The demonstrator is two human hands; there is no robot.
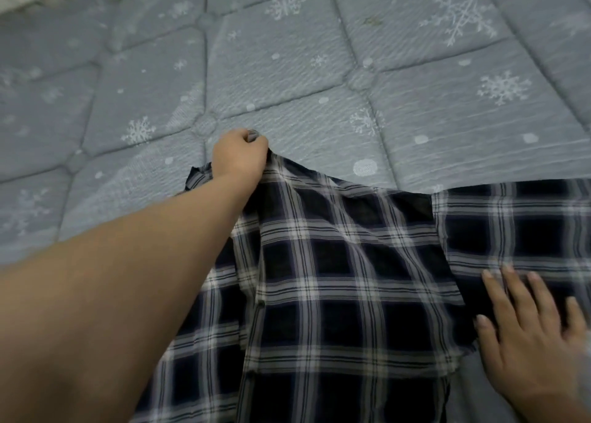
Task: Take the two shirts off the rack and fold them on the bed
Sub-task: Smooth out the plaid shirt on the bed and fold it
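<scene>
Dim, flat indoor light, cool grey cast; no hard shadows, no glare. Overall soft, slight motion blur, worst at right hand (531, 333). Wide-angle bending of bed (287, 54) quilting lines toward edges.

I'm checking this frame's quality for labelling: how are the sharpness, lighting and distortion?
Head view: soft, even light without glare; wide-angle bending curves the quilted mattress seams; the plaid shirt and left hand gripping it are slightly motion-blurred; the right hand, flat on the shirt, smears near the frame's edge.

Shirt (335, 278) on bed (287, 70), near edge; hands on shirt L+R.
</scene>
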